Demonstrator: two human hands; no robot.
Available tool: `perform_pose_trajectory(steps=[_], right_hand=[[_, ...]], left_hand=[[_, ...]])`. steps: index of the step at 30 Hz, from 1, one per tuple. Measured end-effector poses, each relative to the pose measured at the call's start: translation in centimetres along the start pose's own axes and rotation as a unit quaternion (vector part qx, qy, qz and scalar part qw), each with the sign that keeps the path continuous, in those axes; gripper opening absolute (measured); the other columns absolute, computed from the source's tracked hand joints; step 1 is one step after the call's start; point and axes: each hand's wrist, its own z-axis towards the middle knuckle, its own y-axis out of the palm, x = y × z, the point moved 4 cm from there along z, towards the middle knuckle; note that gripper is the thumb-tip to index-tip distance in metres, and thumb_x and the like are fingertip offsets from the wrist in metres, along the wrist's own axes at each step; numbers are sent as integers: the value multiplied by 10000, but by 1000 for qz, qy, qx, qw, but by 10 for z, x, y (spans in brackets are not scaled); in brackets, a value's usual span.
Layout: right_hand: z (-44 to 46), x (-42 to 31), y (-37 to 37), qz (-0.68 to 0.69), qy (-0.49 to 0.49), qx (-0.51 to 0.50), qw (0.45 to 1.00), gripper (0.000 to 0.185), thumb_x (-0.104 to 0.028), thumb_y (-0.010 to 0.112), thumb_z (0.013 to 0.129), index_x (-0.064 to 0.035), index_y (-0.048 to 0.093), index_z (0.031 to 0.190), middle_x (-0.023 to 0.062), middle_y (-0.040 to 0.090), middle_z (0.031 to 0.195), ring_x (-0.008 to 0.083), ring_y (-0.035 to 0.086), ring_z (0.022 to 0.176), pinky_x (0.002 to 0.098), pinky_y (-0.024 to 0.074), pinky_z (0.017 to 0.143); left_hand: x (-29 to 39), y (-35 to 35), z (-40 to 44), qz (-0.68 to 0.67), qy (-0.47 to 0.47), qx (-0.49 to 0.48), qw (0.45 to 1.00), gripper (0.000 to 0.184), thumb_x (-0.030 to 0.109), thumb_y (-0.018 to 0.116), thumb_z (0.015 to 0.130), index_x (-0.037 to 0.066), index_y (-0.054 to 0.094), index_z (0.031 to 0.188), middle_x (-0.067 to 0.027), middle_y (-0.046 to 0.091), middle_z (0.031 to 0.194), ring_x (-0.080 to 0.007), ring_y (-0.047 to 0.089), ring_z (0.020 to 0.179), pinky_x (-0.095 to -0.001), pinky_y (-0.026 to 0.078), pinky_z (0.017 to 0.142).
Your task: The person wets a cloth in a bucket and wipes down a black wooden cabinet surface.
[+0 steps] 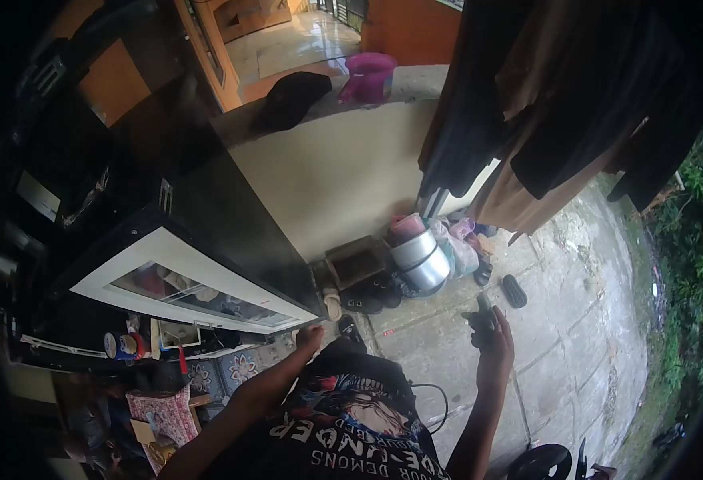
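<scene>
My left hand (309, 339) is closed beside the lower corner of a black cabinet's white-framed glass door (199, 290). Whether its fingers grip the door edge or something small, I cannot tell. Out to the other side, my right hand (496, 342) is wrapped round a dark, irregularly shaped object (482, 318) whose kind is not clear. That object is held above the paved ground. A printed black T-shirt (351, 416) covers my body between the two arms, and a thin black cable (441, 400) loops beside it.
Metal pots (420, 262) and bags sit against a low wall (335, 164), near several shoes and a dark slipper (514, 291). A pink dipper (369, 78) and black cap (295, 99) lie on the wall. Dark clothes (559, 120) hang at right. Tins (123, 346) stand inside the cabinet.
</scene>
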Motion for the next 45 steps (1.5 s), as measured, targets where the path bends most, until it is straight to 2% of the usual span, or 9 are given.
perform_pose_trajectory(steps=[3, 16, 23, 28, 32, 34, 38, 40, 45], right_hand=[[60, -11, 10, -40, 19, -33, 998, 431, -182, 459, 1107, -6, 519, 1496, 116, 705, 1200, 128, 657, 947, 279, 510, 845], [215, -43, 214, -10, 42, -143, 989, 718, 66, 590, 915, 73, 307, 1574, 185, 658, 1323, 223, 671, 1069, 313, 577, 820], [337, -129, 313, 34, -63, -302, 951, 555, 132, 543, 943, -24, 519, 1475, 128, 676, 1276, 209, 684, 1133, 316, 521, 992], [450, -186, 422, -168, -263, -288, 905, 265, 11, 703, 921, -8, 704, 1185, 82, 713, 1095, 133, 669, 992, 273, 537, 852], [561, -135, 476, -383, -215, -337, 833, 219, -108, 708, 919, -32, 736, 1122, 92, 729, 1055, 171, 680, 944, 301, 542, 867], [576, -106, 495, -665, -326, -404, 538, 263, -182, 623, 964, -59, 738, 1167, 136, 738, 1123, 276, 700, 1026, 380, 542, 931], [632, -58, 509, -612, -165, -505, 585, 301, -194, 571, 1033, -35, 718, 1241, 140, 731, 1174, 268, 696, 1089, 361, 517, 974], [561, -90, 516, -698, -97, -558, 438, 368, -248, 476, 1076, -64, 681, 1321, 174, 702, 1278, 291, 664, 1190, 373, 483, 1037], [601, -59, 510, -757, -238, -517, 322, 318, -223, 553, 1006, -75, 734, 1220, 183, 722, 1235, 357, 676, 1171, 424, 521, 1009]], left_hand=[[43, 86, 58, -176, 57, 29, 982, 355, 394, 754, 870, 80, 810, 1025, -114, 800, 937, -241, 764, 933, -371, 566, 850], [527, -130, 124, -119, 442, 420, 784, 78, 126, 735, 864, 101, 737, 937, -81, 719, 1001, -302, 644, 1055, -448, 493, 948], [587, -168, 183, -4, 472, 432, 769, 181, 85, 701, 856, 96, 720, 1036, -102, 690, 1047, -327, 625, 1095, -450, 501, 984], [598, -176, 240, 92, 452, 339, 820, 167, 61, 733, 817, 108, 722, 977, -55, 689, 1028, -310, 653, 999, -443, 536, 876], [606, -177, 246, 162, 474, 408, 763, 126, 167, 688, 841, 142, 709, 963, -50, 657, 952, -265, 654, 967, -456, 547, 823], [604, -173, 239, 181, 464, 449, 742, 130, 220, 699, 820, 160, 691, 934, -36, 633, 913, -247, 646, 914, -435, 543, 783], [603, -172, 244, 186, 445, 462, 744, 151, 233, 706, 800, 158, 677, 929, -32, 635, 917, -236, 644, 911, -429, 540, 779], [602, -170, 245, 204, 444, 457, 743, 157, 248, 695, 804, 155, 668, 928, -33, 633, 927, -239, 640, 917, -436, 536, 786], [602, -170, 246, 212, 431, 461, 746, 169, 260, 711, 794, 171, 668, 931, -26, 611, 930, -233, 625, 931, -423, 521, 789]])
